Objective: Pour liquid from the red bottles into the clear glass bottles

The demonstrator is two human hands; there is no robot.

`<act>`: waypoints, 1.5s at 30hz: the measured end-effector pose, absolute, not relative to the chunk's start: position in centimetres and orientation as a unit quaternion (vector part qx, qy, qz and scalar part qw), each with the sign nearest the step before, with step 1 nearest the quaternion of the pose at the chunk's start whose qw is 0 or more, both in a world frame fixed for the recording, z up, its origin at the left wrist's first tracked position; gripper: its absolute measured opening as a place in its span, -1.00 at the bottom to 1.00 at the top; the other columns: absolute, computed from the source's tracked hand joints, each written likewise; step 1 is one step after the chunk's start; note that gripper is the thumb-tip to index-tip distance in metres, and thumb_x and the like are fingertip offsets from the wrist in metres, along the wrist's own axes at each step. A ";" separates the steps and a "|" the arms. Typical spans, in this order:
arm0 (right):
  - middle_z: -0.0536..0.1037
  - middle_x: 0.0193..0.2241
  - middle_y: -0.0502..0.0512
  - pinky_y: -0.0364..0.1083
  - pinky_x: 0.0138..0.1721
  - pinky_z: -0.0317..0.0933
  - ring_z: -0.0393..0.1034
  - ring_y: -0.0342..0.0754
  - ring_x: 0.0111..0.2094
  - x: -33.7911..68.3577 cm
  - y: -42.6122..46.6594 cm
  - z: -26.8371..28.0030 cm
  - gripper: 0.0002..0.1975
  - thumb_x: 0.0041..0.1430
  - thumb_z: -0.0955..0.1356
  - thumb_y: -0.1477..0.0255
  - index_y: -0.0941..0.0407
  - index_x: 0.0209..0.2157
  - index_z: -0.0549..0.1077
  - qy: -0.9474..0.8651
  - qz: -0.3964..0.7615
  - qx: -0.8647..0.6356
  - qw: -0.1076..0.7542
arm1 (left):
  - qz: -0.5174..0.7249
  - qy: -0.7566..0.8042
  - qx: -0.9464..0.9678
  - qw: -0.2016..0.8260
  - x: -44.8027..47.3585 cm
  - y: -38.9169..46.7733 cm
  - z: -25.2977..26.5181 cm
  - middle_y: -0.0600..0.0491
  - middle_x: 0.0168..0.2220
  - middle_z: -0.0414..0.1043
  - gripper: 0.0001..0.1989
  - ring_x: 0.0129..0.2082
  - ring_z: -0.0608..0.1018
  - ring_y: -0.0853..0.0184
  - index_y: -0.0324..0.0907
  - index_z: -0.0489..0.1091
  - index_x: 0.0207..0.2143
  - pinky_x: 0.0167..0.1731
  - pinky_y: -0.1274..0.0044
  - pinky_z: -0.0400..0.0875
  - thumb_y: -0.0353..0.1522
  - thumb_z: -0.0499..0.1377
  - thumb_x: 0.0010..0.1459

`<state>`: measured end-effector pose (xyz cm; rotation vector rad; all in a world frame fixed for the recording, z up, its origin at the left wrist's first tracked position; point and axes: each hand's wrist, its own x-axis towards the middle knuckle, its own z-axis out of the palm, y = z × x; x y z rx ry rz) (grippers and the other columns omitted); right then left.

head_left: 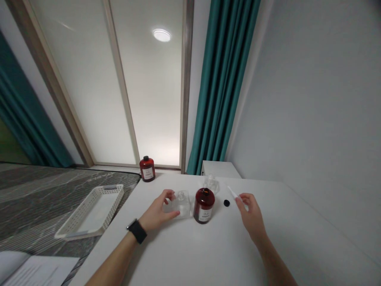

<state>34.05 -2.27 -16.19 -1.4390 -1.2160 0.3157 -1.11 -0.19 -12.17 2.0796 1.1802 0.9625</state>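
Observation:
My left hand (159,210), with a dark watch (137,231) on its wrist, curls around the left side of a square clear glass bottle (182,206) standing on the table. My right hand (250,212) pinches a slim, whitish, tapered thing (232,193) that looks like a plastic dropper, its thin end pointing up and left. Between the hands stands an uncapped dark red bottle (204,206) with a white label. A black screw cap (226,203) lies to its right, near my right fingertips. Behind the red bottle is a second clear glass bottle (211,184), partly hidden.
A capped red bottle (147,169) stands at the far left corner of the white table (190,258). Left of the table, a white perforated basket (95,212) and an open book (41,270) rest on a grey patterned surface. A white cabinet (222,169) stands beyond the far edge.

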 end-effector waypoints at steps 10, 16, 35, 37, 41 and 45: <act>0.56 -0.42 0.08 -0.01 -0.29 0.34 0.53 0.06 -0.33 32.6 -3.3 -14.3 -0.68 0.16 0.32 0.11 0.09 -0.28 0.38 -0.440 0.239 -0.564 0.656 | 0.426 0.397 0.770 0.261 0.2 -1.4 -12.8 -0.09 -0.07 0.40 -0.38 -0.12 0.46 0.13 -0.19 0.19 0.11 -0.03 0.27 0.37 -0.28 0.26 0.00; 0.51 -0.36 0.07 -0.08 -0.34 0.30 0.41 -0.01 -0.35 31.1 -5.3 -11.8 -0.71 0.12 0.39 0.18 0.08 -0.23 0.43 -0.549 0.229 -0.516 0.617 | 0.437 0.366 0.808 0.152 1.0 -2.3 -13.1 -0.12 -0.05 0.36 -0.32 -0.05 0.42 0.06 -0.15 0.20 0.17 -0.02 0.26 0.35 -0.22 0.31 0.02; 0.53 -0.27 0.10 0.01 -0.19 0.38 0.46 0.07 -0.22 27.4 -8.3 -7.4 -0.82 0.10 0.42 0.36 0.01 -0.23 0.41 -0.738 0.071 -0.454 0.495 | 0.438 0.334 0.834 -0.029 2.0 -3.2 -13.7 -0.15 0.00 0.38 -0.26 -0.06 0.42 0.03 -0.10 0.14 0.25 -0.06 0.26 0.31 -0.24 0.32 0.05; 0.54 -0.24 0.11 0.04 -0.12 0.37 0.45 0.09 -0.15 26.8 -8.5 -7.9 -0.81 0.11 0.42 0.41 0.00 -0.20 0.41 -0.754 0.062 -0.430 0.493 | 0.442 0.313 0.840 -0.026 2.2 -3.4 -13.7 -0.14 -0.01 0.40 -0.27 -0.06 0.43 0.05 -0.11 0.14 0.23 -0.06 0.26 0.31 -0.23 0.32 0.05; 0.57 -0.24 0.10 0.12 -0.03 0.32 0.44 0.13 -0.08 26.1 -8.7 -9.1 -0.80 0.13 0.41 0.46 -0.01 -0.20 0.41 -0.782 0.052 -0.406 0.469 | 0.407 0.320 0.855 0.026 2.6 -3.8 -13.4 -0.11 -0.03 0.47 -0.38 -0.08 0.46 0.06 -0.10 0.30 0.09 -0.04 0.25 0.30 -0.11 0.33 0.02; 0.56 -0.21 0.09 0.11 0.00 0.30 0.41 0.12 -0.03 26.0 -8.6 -9.5 -0.78 0.13 0.41 0.47 -0.01 -0.19 0.39 -0.794 0.061 -0.407 0.448 | 0.396 0.309 0.864 0.043 2.8 -4.0 -13.0 -0.10 -0.08 0.50 -0.37 -0.11 0.48 0.06 -0.12 0.32 0.06 -0.07 0.25 0.29 -0.05 0.32 -0.01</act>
